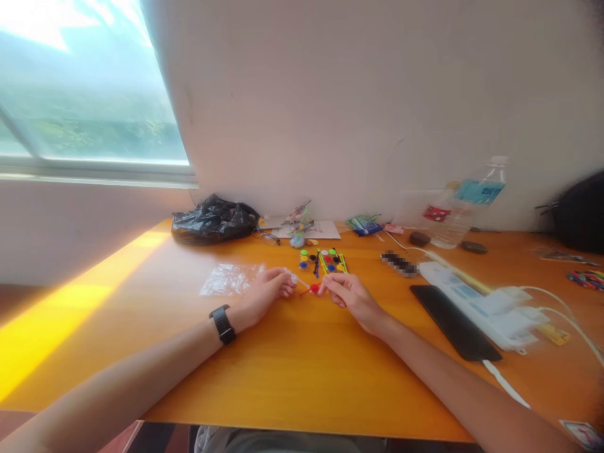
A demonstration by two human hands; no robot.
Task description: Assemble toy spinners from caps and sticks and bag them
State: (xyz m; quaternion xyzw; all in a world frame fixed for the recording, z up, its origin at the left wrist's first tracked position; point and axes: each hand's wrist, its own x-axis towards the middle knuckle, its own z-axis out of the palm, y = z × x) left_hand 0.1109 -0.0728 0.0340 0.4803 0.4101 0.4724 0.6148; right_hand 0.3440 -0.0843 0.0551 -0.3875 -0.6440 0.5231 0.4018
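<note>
My left hand (271, 286), with a dark watch on the wrist, is closed on a small white plastic piece (294, 278) that has a thin pale stick. My right hand (346, 292) pinches a small red plastic piece (314, 289) at its edge. The pale stick runs between the two pieces and seems to meet the red one; whether they are joined I cannot tell. Just beyond my hands lie several small coloured round pieces (304, 265) and blue and yellow sticks (318, 263) in rows. A clear plastic bag (230, 279) lies beside my left hand.
Along the wall stand a black plastic bag (214, 220), glasses (265, 236), a clear model (300, 223), a blue-green packet (364, 224) and bottles (448, 226). On the right lie a phone (453, 321) and a white power strip (472, 302) with cables.
</note>
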